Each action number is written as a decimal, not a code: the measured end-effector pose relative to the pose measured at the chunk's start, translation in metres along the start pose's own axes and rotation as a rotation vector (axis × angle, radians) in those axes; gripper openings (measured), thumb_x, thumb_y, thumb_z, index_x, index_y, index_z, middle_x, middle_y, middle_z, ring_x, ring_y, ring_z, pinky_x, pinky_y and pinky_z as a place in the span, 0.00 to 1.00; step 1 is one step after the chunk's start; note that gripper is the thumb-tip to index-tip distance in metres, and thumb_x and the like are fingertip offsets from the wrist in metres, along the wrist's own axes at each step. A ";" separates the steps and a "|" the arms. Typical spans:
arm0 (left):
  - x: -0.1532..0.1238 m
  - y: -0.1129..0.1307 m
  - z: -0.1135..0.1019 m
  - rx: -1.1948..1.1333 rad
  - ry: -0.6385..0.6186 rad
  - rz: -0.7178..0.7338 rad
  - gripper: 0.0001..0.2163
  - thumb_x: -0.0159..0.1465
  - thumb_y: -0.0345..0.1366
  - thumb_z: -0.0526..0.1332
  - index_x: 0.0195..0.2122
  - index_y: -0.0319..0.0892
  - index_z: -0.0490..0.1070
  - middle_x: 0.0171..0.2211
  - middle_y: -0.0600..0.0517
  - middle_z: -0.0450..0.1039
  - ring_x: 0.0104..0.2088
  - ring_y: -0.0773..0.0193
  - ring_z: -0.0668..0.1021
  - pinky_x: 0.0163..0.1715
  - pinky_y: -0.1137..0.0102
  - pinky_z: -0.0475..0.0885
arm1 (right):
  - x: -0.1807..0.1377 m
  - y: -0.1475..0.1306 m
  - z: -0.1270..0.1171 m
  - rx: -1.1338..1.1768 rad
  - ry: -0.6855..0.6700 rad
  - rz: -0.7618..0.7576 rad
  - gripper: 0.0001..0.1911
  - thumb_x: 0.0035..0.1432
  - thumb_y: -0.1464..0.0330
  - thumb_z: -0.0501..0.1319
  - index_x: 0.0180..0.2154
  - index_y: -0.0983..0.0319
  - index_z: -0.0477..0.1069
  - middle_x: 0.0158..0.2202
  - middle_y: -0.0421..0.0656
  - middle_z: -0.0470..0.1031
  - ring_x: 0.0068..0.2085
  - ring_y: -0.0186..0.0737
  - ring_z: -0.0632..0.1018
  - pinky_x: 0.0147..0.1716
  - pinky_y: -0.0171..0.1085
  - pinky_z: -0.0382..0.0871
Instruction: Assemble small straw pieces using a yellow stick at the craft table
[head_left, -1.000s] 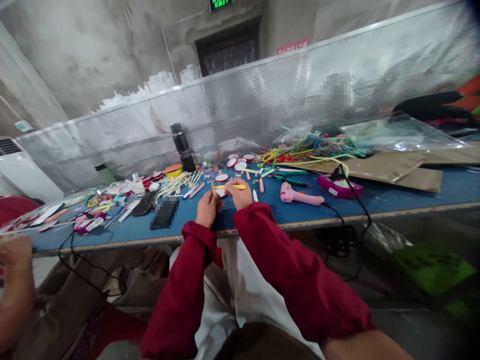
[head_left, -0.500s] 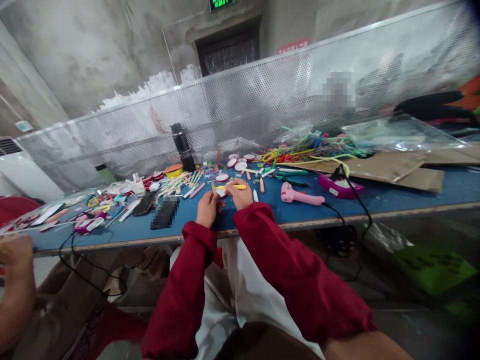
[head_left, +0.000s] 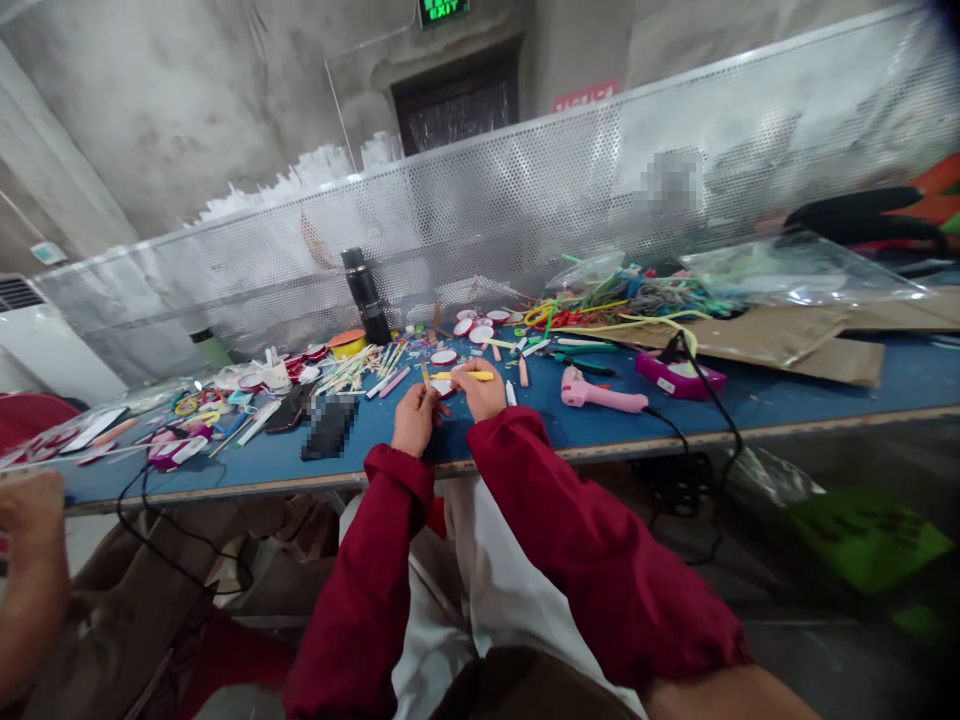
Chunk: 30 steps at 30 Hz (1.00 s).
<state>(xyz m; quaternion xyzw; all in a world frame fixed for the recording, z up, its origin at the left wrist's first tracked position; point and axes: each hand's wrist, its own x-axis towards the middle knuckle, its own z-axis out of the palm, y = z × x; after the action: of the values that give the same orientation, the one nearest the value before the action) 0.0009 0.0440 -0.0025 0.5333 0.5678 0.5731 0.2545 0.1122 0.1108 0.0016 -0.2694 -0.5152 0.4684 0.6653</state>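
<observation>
My left hand (head_left: 415, 418) is closed, pinching a thin tan strip (head_left: 425, 374) that stands up between thumb and fingers. My right hand (head_left: 484, 392) is closed on a slim yellow pen (head_left: 480, 376), its narrow end pointing left toward the strip. Whether the pen's tip touches the strip is too small to tell. Under the fingers a round white piece with a red rim (head_left: 442, 385) shows in part. Just right of my right hand lies a small white tube (head_left: 511, 393). A pink and a white marker (head_left: 394, 381) rest to the left.
A pink glue gun (head_left: 604, 392) lies on the blue table (head_left: 547, 425) to the right, near a purple box (head_left: 679, 374) with a black cable. A black bottle (head_left: 366, 297) stands behind. Colourful pipe cleaners (head_left: 637, 290) pile at the back. Another person's arm (head_left: 34, 580) is at far left.
</observation>
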 end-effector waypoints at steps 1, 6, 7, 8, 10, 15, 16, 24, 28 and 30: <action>0.000 0.000 0.000 0.000 -0.002 0.002 0.14 0.68 0.49 0.58 0.34 0.44 0.67 0.23 0.54 0.75 0.19 0.68 0.70 0.22 0.72 0.62 | 0.000 0.000 0.000 0.004 -0.015 -0.004 0.07 0.43 0.64 0.63 0.21 0.57 0.66 0.19 0.35 0.71 0.25 0.36 0.70 0.29 0.36 0.66; -0.001 0.000 0.000 0.001 -0.006 0.012 0.14 0.68 0.49 0.58 0.34 0.44 0.67 0.23 0.54 0.76 0.18 0.67 0.70 0.22 0.72 0.63 | 0.000 0.000 0.000 -0.010 -0.039 0.017 0.06 0.43 0.64 0.63 0.22 0.57 0.67 0.19 0.35 0.71 0.25 0.36 0.71 0.29 0.36 0.67; -0.001 0.000 0.000 0.002 -0.004 0.010 0.14 0.68 0.49 0.58 0.34 0.44 0.67 0.23 0.54 0.75 0.18 0.67 0.70 0.22 0.72 0.62 | 0.000 0.000 0.000 -0.014 -0.021 0.018 0.06 0.43 0.64 0.63 0.21 0.57 0.67 0.19 0.35 0.71 0.25 0.36 0.71 0.29 0.36 0.66; -0.001 0.000 0.000 0.002 -0.002 0.006 0.14 0.68 0.49 0.58 0.34 0.44 0.67 0.23 0.54 0.75 0.19 0.67 0.70 0.22 0.72 0.62 | 0.000 0.000 0.000 -0.016 -0.004 0.014 0.06 0.43 0.64 0.63 0.21 0.57 0.67 0.19 0.35 0.71 0.25 0.36 0.71 0.29 0.36 0.66; -0.001 0.000 0.000 0.003 0.002 0.004 0.14 0.68 0.50 0.58 0.35 0.44 0.68 0.23 0.54 0.75 0.19 0.67 0.70 0.22 0.72 0.62 | 0.000 0.001 0.000 -0.016 0.004 -0.001 0.07 0.44 0.64 0.63 0.22 0.57 0.66 0.20 0.35 0.72 0.25 0.36 0.71 0.29 0.36 0.66; -0.001 -0.001 0.000 0.003 -0.001 0.023 0.15 0.68 0.50 0.58 0.35 0.43 0.68 0.23 0.53 0.76 0.18 0.68 0.70 0.22 0.72 0.63 | 0.000 0.000 -0.001 -0.021 -0.037 -0.004 0.06 0.43 0.65 0.63 0.22 0.57 0.67 0.20 0.35 0.71 0.25 0.36 0.71 0.30 0.36 0.66; -0.001 -0.001 0.000 0.006 0.000 0.025 0.15 0.68 0.51 0.58 0.35 0.43 0.68 0.23 0.53 0.76 0.18 0.68 0.70 0.22 0.72 0.63 | 0.000 0.000 -0.001 -0.028 -0.020 -0.003 0.06 0.43 0.64 0.63 0.22 0.57 0.67 0.20 0.35 0.71 0.25 0.35 0.71 0.30 0.36 0.66; -0.001 0.000 0.000 0.017 -0.002 0.025 0.15 0.69 0.50 0.58 0.35 0.43 0.68 0.23 0.53 0.76 0.18 0.68 0.70 0.22 0.72 0.63 | -0.001 -0.001 0.000 -0.008 -0.057 0.001 0.07 0.42 0.63 0.63 0.22 0.58 0.67 0.20 0.35 0.71 0.25 0.35 0.70 0.30 0.35 0.66; -0.001 -0.001 0.000 0.012 0.000 0.028 0.14 0.69 0.49 0.58 0.35 0.43 0.68 0.23 0.53 0.76 0.18 0.68 0.70 0.22 0.72 0.63 | -0.001 -0.002 0.000 -0.016 -0.006 0.007 0.06 0.42 0.64 0.63 0.21 0.58 0.67 0.19 0.35 0.71 0.25 0.35 0.70 0.29 0.35 0.65; 0.000 -0.001 0.000 0.011 0.003 0.020 0.14 0.69 0.49 0.58 0.35 0.43 0.68 0.23 0.54 0.76 0.18 0.68 0.70 0.22 0.72 0.63 | -0.001 -0.002 0.000 -0.009 0.010 0.005 0.07 0.43 0.64 0.63 0.21 0.58 0.67 0.19 0.35 0.71 0.25 0.35 0.70 0.29 0.36 0.65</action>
<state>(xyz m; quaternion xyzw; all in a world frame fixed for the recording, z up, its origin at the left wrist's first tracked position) 0.0006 0.0439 -0.0038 0.5393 0.5661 0.5733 0.2450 0.1128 0.1093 0.0027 -0.2759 -0.5133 0.4665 0.6654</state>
